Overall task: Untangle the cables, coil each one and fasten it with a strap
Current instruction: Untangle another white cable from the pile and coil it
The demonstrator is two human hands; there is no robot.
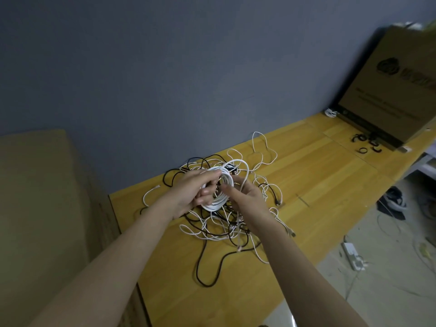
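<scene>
1. The left hand (197, 193) has its grip curled round a white cable coil (220, 187), held above the bench (306, 185)
2. The right hand (245, 195) pinches the coil's right side
3. A tangle of black and white cables (219, 227) lies on the bench beneath both hands
4. Black straps (366, 143) lie well apart, near a cardboard box (396, 90)

the tangled cables (221, 223) hog the middle of the table (313, 185). bare wood sits to the right, up to the black straps (368, 143) and cardboard box (398, 90). wall (165, 79) blocks the back.
</scene>
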